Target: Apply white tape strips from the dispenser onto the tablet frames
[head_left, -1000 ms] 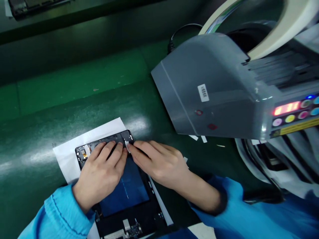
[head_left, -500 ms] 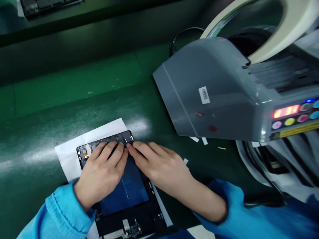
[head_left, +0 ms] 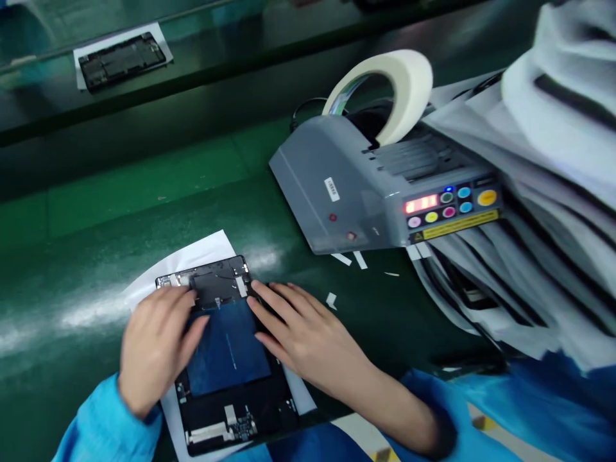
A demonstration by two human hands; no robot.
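An opened tablet (head_left: 226, 353) lies on a sheet of white paper (head_left: 206, 247), its dark blue battery and a small circuit board exposed. My left hand (head_left: 156, 340) is over the tablet's upper left side. Its thumb stands apart from the bent fingers, whose tips rest near the upper corner. Along the opposite edge, my right hand (head_left: 308, 333) has its fingers spread, the tips touching the frame near a small white strip (head_left: 241, 287). Neither hand visibly grips anything.
A grey tape dispenser (head_left: 346, 186) with a lit red display carries a cream tape roll (head_left: 409, 90). Cut tape pieces (head_left: 341, 259) lie below it. White sheets with dark pieces (head_left: 553, 256) are stacked at right. Another opened device (head_left: 122, 61) lies on the raised ledge behind.
My left hand has moved left, uncovering the tablet's upper part, and its fingers are apart from the right hand. My right hand's fingers have spread. The camera view has shifted.
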